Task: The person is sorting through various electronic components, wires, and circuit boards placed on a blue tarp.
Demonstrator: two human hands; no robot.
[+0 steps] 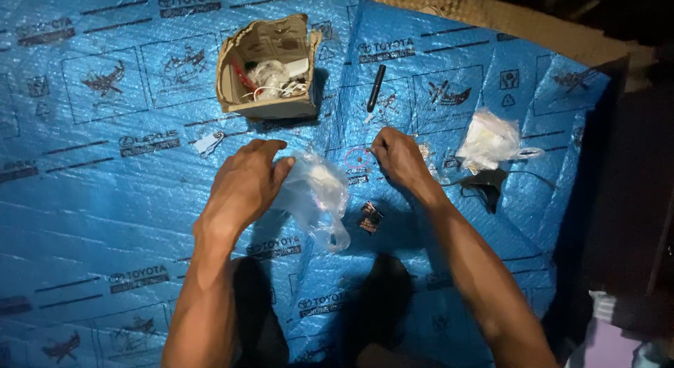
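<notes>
The left hand (pixel 246 182) pinches a clear plastic bag (pixel 317 196), fingers curled on its left edge, while the right hand (pixel 399 157) closes its fingertips on something too small to tell. This looks like bagging small parts; the next move calls for holding the bag's mouth open. The bag lies crumpled and limp mid-sheet (pixel 105 220), near the box (pixel 267 66).

Glossy plastic bag (pixel 317 192), blue sheet (pixel 105 220)
</notes>
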